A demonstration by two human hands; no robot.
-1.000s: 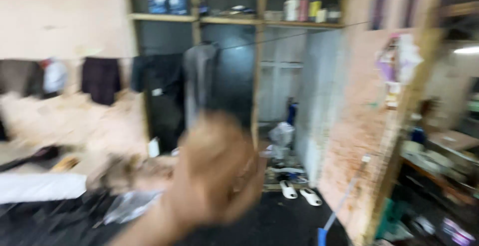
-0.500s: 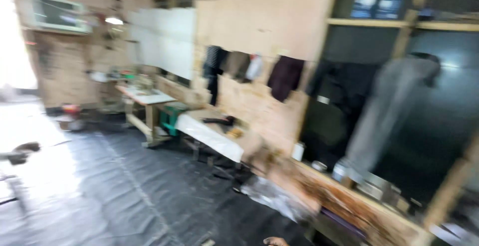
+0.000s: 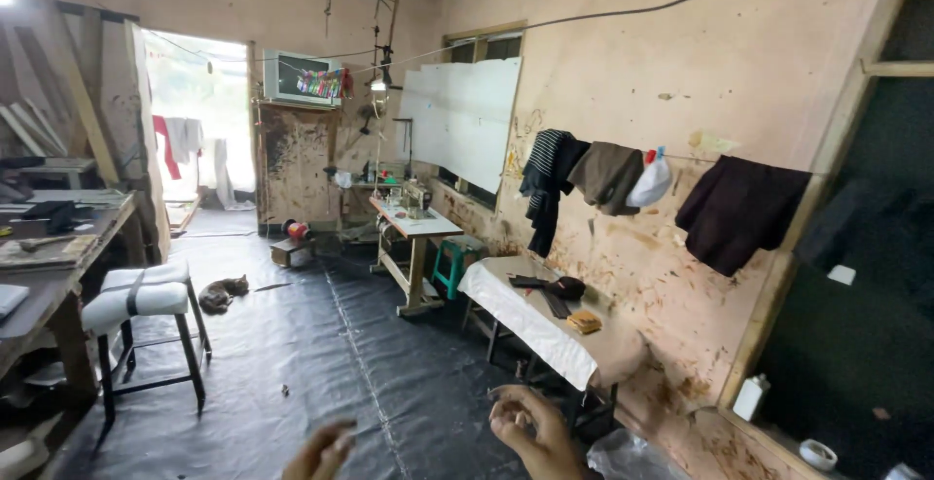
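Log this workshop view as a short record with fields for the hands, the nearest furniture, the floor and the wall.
left hand: low at the frame's bottom edge, fingers curled, holding nothing
right hand: raised beside it, fingers bent, holding nothing
nearest furniture: table with white cloth along the right wall; white stool at left
floor: black sheeting, cat lying on it
wall: clothes hung in a row, whiteboard further back
far end: sewing machine table, open doorway
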